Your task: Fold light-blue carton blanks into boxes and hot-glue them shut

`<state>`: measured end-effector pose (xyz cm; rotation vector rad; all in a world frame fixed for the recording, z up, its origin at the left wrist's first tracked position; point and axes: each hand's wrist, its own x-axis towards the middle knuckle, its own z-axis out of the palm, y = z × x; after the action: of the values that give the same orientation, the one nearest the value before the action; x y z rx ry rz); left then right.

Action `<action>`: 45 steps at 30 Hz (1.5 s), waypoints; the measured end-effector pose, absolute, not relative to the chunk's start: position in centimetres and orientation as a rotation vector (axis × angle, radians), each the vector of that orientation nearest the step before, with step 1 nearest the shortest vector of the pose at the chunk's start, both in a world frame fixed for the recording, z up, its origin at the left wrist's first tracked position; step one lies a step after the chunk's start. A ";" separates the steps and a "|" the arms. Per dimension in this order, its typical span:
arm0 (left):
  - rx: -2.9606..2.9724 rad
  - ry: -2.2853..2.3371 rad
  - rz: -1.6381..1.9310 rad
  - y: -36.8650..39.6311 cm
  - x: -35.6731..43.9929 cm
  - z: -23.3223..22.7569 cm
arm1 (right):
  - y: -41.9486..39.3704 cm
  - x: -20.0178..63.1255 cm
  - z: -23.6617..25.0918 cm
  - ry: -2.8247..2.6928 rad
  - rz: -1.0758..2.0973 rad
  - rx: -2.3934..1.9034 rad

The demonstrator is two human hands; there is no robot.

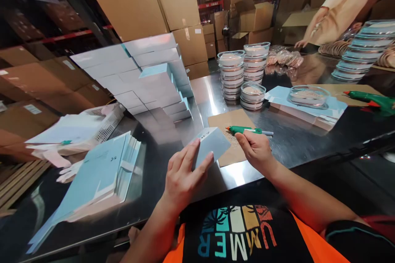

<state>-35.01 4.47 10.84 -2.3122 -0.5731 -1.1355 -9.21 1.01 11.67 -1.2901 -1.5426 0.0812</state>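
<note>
My left hand (182,174) is closed on a small light-blue box (212,148), thumb and fingers on its sides, with the box tilted above the table's front edge. Dark printed marks show on the box's top edge. To its right, my right hand (256,148) is curled round a green glue gun (245,129); its handle is hidden in the fist. The gun's orange tip points left towards the box, and a pale glue stick (268,133) sticks out at the back. Beneath the gun lies a piece of brown cardboard (236,154).
White and light-blue boxes (123,70) are stacked at the back left. Flat blue sheets (95,172) lie at the left. Stacks of clear round containers (232,76) stand behind the cardboard. Another green glue gun (372,98) lies at right. A co-worker's arm (336,8) reaches in at upper right.
</note>
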 end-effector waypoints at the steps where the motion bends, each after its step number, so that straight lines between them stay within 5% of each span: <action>1: -2.320 -0.573 -1.138 4.4 -35.0 10.8 | 1.0 -9.3 11.8 -1.552 0.082 -1.265; 35: -2.389 -0.554 -1.215 4.5 -33.8 9.5 | 2.4 -11.1 10.6 -1.440 0.472 -1.196; 41: -2.371 -0.569 -1.207 5.1 -34.3 9.3 | 3.1 -10.7 10.3 -1.184 0.789 -1.106; 45: -2.365 -0.587 -1.206 5.2 -34.3 9.2 | 2.9 -10.8 10.4 -1.300 0.603 -1.165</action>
<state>-34.30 5.15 9.18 -2.3652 -0.5870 -1.2057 -10.82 2.87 10.38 -1.1649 -1.3000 0.6029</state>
